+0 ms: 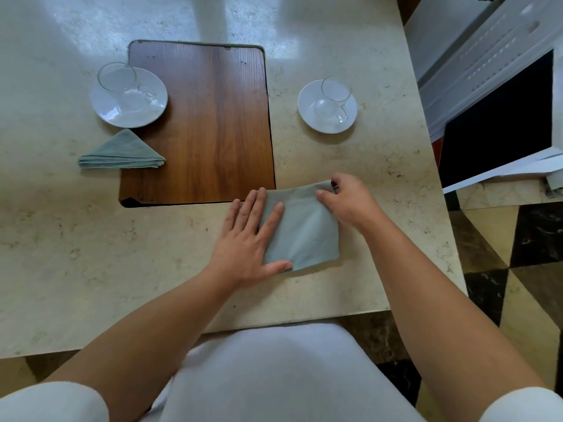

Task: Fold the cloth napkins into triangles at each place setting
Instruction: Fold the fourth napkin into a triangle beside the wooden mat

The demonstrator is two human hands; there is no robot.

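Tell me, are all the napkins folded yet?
Halfway. One folded napkin already lies as a triangle beside the left saucer. The second napkin is only a flat rectangle: the left hand presses it down while the right hand pinches its far corner. It needs its triangle fold yet, near the right saucer.

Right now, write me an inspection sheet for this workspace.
Surface: beige marble table with an inset brown wooden panel.
Job's things: rectangular grey-green cloth napkin under both hands; finished grey-green triangle napkin at left.
Clutter: left clear glass cup on left white saucer; right clear glass cup on right white saucer.
Grippers: left hand flat, pressing the napkin; right hand pinching its far corner.
Cables: nothing seen.
Surroundings: checkered stone floor; white furniture.
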